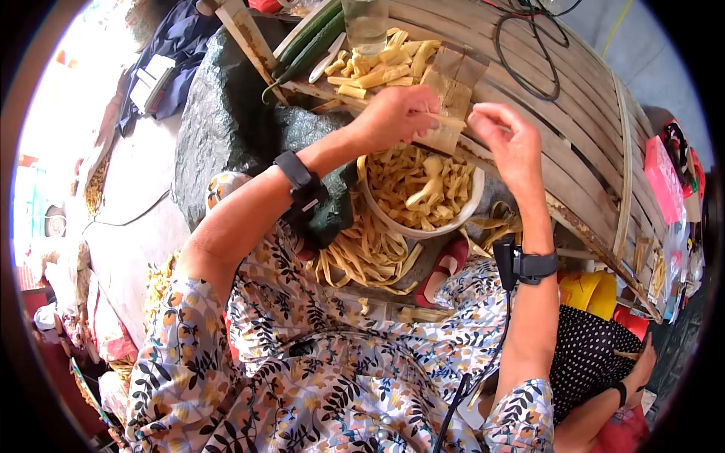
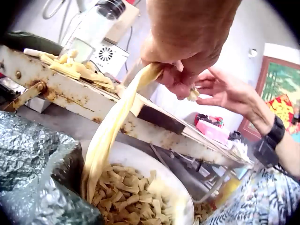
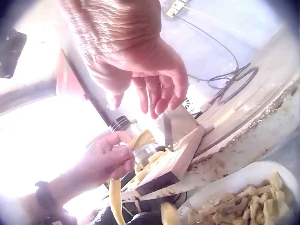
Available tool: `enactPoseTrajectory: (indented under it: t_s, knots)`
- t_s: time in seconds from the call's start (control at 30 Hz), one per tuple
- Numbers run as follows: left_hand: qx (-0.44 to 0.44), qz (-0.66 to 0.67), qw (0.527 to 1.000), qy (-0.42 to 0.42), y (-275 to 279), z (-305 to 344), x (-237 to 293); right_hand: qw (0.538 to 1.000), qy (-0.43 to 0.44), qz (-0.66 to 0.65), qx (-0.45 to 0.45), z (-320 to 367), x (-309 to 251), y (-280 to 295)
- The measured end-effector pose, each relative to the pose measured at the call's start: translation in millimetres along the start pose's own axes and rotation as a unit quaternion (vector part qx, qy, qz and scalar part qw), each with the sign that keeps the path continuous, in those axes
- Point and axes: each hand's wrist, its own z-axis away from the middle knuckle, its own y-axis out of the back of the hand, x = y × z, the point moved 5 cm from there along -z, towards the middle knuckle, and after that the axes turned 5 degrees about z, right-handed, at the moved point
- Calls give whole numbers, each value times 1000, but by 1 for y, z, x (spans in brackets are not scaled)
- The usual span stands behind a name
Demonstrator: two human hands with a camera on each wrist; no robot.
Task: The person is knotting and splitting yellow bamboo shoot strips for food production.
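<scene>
My left hand grips a long, limp pale-yellow vegetable strip, whose tail hangs down over a white tub. A short end pokes out beyond the fingers. Facing it, my right hand is raised with fingers loosely bent and nothing in them, as the right wrist view shows. Below both hands, the tub holds many cut yellow pieces, and one blurred piece appears above them. Beneath the hands, a wooden board lies at the table edge, with a metal blade standing upright on it.
More yellow strips lie on the slatted table beside a clear jar and cucumbers. Long strips are heaped below the tub. Dark green plastic sheeting lies leftward; a black cable loops behind.
</scene>
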Motion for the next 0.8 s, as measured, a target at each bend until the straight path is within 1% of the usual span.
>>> enactPoseTrajectory:
  t_s: [0.07, 0.1, 0.13, 0.17, 0.2, 0.27, 0.3, 0.33, 0.4, 0.43, 0.47, 0.5, 0.53, 0.57, 0.6, 0.67, 0.7, 0.73, 0.8]
  knots:
    - [20, -100, 989, -111, -14, 9, 17, 998, 34, 57, -6, -2, 7, -7]
    - [14, -154, 977, -144, -19, 14, 27, 998, 25, 43, -32, 2, 9, -18]
    - [9, -178, 962, -205, -26, 17, 31, 995, -61, -27, -77, 6, 17, -25]
    - [-5, -170, 965, -197, -28, 21, 32, 976, -148, -97, -124, 14, 23, -34]
    - [-20, -161, 968, -189, -30, 23, 34, 943, -234, -165, -169, 22, 29, -43]
    - [-53, -126, 981, -135, -24, 26, 28, 962, -224, -71, -143, 20, 35, -37]
    - [-71, -108, 986, -108, -20, 28, 24, 972, -196, -82, -101, 17, 38, -27]
    - [-121, -1, 992, 16, -18, 28, 9, 980, -166, -92, -58, 14, 39, -16]
    - [-140, 93, 985, 28, -10, 28, 3, 986, -143, -17, -79, 18, 39, -12]
    - [-141, 81, 986, 30, -4, 28, 4, 987, -131, 19, -89, 22, 38, -11]
    - [-130, 54, 990, 0, 0, 24, 6, 983, -139, 23, -117, 28, 39, -23]
    - [-117, 26, 992, -30, 6, 19, 7, 965, -156, -56, -204, 35, 35, -38]
    - [-103, -2, 993, -61, 10, 18, 14, 933, -170, -135, -288, 41, 21, -53]
    - [-115, -5, 990, -75, 11, 18, 20, 908, -174, -212, -315, 45, 0, -58]
    - [-124, 103, 986, -50, 6, 20, 22, 893, -152, -280, -318, 43, -23, -51]
    - [-142, 215, 966, 26, -11, 19, 21, 864, -116, -393, -292, 33, -28, -39]
    - [-162, 249, 954, 41, -22, 17, 23, 889, -109, -373, -242, 30, -27, -35]
    - [-151, 268, 951, 14, -27, 17, 17, 916, -97, -319, -222, 27, -27, -31]
    - [-173, 354, 914, 96, -39, 18, 0, 958, -71, -210, -181, 20, -27, -24]
